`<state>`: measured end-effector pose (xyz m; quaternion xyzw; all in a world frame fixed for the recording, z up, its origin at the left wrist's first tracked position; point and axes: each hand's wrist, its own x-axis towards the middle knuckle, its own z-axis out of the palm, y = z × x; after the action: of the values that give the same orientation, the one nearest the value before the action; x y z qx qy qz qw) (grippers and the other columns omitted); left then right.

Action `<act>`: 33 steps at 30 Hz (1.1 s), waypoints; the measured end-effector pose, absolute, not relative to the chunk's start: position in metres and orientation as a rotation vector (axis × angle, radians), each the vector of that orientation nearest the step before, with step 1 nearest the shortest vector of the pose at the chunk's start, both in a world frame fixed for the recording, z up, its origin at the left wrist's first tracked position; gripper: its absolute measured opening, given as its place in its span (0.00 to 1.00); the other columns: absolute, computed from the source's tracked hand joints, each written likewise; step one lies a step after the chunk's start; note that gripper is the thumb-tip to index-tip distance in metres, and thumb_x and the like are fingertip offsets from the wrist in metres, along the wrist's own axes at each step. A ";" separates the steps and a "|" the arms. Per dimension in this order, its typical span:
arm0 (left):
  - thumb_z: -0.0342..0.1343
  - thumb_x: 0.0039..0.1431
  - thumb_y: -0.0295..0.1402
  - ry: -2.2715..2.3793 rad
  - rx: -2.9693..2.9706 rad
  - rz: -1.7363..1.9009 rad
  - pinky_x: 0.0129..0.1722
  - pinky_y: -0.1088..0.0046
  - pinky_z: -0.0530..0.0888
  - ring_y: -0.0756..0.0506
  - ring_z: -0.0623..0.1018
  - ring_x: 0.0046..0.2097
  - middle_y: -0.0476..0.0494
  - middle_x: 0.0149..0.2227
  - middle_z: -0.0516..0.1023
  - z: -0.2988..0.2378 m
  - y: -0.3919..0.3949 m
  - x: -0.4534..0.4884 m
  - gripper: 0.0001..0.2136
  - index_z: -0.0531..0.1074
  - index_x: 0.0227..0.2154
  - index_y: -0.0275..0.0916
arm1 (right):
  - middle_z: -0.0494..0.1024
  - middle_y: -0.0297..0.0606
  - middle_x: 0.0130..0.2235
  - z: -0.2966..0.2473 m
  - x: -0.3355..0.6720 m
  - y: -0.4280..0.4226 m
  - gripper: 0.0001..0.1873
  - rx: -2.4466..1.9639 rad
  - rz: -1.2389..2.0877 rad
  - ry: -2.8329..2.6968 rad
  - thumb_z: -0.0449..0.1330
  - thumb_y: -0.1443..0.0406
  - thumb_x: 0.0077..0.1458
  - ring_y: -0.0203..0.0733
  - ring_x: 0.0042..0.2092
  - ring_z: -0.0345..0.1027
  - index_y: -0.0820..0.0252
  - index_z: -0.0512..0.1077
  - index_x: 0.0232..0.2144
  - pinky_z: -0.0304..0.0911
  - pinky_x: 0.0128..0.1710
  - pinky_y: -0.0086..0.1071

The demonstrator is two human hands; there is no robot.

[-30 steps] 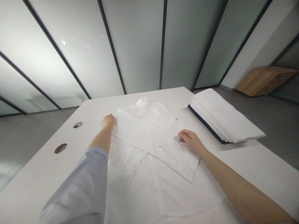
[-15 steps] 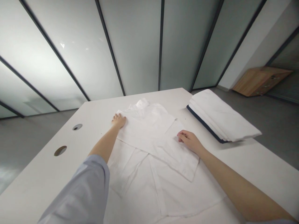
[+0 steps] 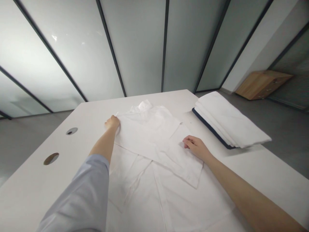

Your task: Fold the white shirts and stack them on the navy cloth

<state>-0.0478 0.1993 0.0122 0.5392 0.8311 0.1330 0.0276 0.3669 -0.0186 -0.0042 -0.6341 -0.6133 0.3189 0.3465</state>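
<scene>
A white shirt (image 3: pixel 154 151) lies spread on the white table (image 3: pixel 48 180), collar at the far end, with one sleeve folded across its body. My left hand (image 3: pixel 112 123) is closed, pinching the shirt's far left shoulder edge. My right hand (image 3: pixel 195 146) rests on the folded sleeve near the shirt's right side, fingers curled and pressing the cloth down.
A stack of folded white garments (image 3: pixel 229 124) with one dark blue layer at the bottom sits at the right of the table. Two round cable holes (image 3: pixel 51 158) are in the table's left part. Frosted glass panels stand behind; a wooden cabinet (image 3: pixel 263 84) is on the floor at far right.
My left hand slid right onto the shoulder fabric, then back left to the shoulder edge, where it now grips the cloth. My right hand has stayed on the folded sleeve.
</scene>
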 end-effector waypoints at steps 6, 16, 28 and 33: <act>0.43 0.61 0.36 2.568 1.772 0.437 0.49 0.55 0.68 0.34 0.71 0.54 0.28 0.51 0.73 0.025 0.189 -0.046 0.18 0.69 0.50 0.35 | 0.74 0.34 0.23 -0.005 0.368 -0.018 0.14 -1.636 0.841 -1.582 0.51 0.53 0.52 0.38 0.25 0.64 0.55 0.68 0.25 0.58 0.28 0.31; 0.46 0.59 0.42 2.437 1.964 0.215 0.53 0.57 0.68 0.34 0.66 0.59 0.30 0.58 0.66 0.015 0.123 -0.046 0.24 0.62 0.56 0.36 | 0.75 0.34 0.23 -0.007 0.368 -0.016 0.14 -1.629 0.811 -1.624 0.52 0.54 0.52 0.37 0.23 0.62 0.56 0.69 0.25 0.56 0.25 0.31; 0.40 0.64 0.38 2.528 1.765 0.131 0.42 0.61 0.72 0.36 0.76 0.49 0.33 0.46 0.77 0.021 0.093 -0.072 0.17 0.72 0.45 0.39 | 0.76 0.33 0.23 -0.013 0.369 -0.008 0.13 -1.584 0.759 -1.644 0.52 0.55 0.51 0.39 0.25 0.66 0.56 0.70 0.25 0.59 0.28 0.31; 0.42 0.61 0.31 2.588 1.917 0.257 0.47 0.59 0.70 0.36 0.70 0.55 0.31 0.53 0.71 0.024 0.087 -0.055 0.19 0.67 0.54 0.38 | 0.76 0.33 0.24 -0.017 0.370 -0.004 0.13 -1.583 0.744 -1.668 0.52 0.55 0.51 0.39 0.27 0.68 0.56 0.70 0.26 0.59 0.29 0.31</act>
<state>-0.0548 0.0866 0.0241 0.5927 0.8003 0.0796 -0.0445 0.3698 -0.0042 -0.0166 -0.6125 -0.6452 0.2880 0.3544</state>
